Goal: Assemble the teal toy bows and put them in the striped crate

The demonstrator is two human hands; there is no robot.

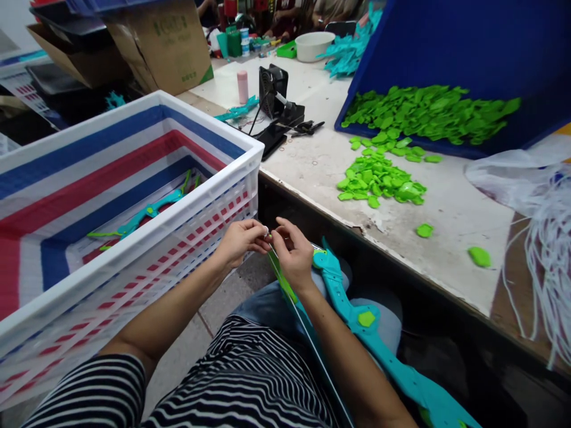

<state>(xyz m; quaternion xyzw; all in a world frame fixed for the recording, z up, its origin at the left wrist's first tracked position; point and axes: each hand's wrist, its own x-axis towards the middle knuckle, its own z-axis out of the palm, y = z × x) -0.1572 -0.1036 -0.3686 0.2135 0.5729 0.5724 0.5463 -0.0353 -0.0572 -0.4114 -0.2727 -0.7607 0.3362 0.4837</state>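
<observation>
A turquoise plastic toy bow [370, 336] with bright green parts lies across my lap. Its thin green limb [282, 274] runs up under my right hand to the fingertips. My left hand [243, 241] is closed in a pinch on a small white end of cord. Close against it, my right hand [293, 252] pinches near the limb's green tip; the exact contact is hidden by the fingers. A taut white cord [307, 326] stretches from the hands down along my right forearm.
A white crate [256, 157] with a striped liner stands at left, holding another toy bow [149, 211]. On the table [307, 172] are green pieces [379, 178], a tilted blue bin [428, 47], a small black fan [273, 89] and white cords [553, 255]. People sit beyond.
</observation>
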